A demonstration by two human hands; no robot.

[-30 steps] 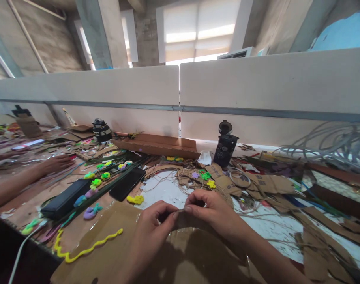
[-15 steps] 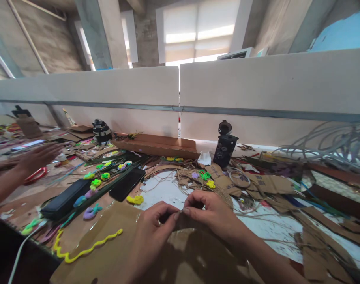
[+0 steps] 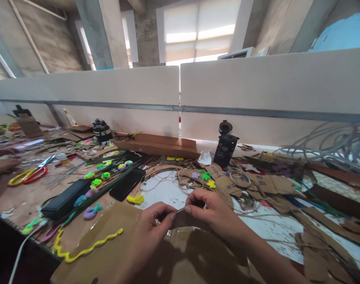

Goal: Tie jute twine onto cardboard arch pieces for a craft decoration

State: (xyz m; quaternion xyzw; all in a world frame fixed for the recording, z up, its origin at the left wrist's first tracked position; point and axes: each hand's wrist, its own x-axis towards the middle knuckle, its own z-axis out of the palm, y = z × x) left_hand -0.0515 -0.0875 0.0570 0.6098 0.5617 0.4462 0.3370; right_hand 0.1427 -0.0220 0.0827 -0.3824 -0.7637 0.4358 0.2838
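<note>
My left hand [image 3: 156, 225] and my right hand [image 3: 208, 209] meet low in the middle of the view, each with thumb and forefinger pinched together. Between the fingertips runs the upper edge of a thin brown piece [image 3: 182, 219], which looks like cardboard; my fingers cover part of it. Beneath both hands spreads a large sheet of brown cardboard [image 3: 109, 262] with shiny tape on it. On its left part lies a wavy yellow fuzzy stem [image 3: 88, 251]. Just beyond my hands are a yellow fuzzy piece [image 3: 135, 199] and a coil of twine [image 3: 182, 183].
Left of me lie a black case [image 3: 66, 199], a phone [image 3: 127, 184] and scissors [image 3: 29, 175]; another person's hand [image 3: 0, 167] is at the left edge. A long cardboard tray [image 3: 156, 146] and a black flask [image 3: 225, 150] stand near the partition. Cardboard scraps [image 3: 325, 252] lie at right.
My fingertips have moved slightly apart, and more of the thin brown edge shows between them. The other person's hand has drawn back left, uncovering the scissors.
</note>
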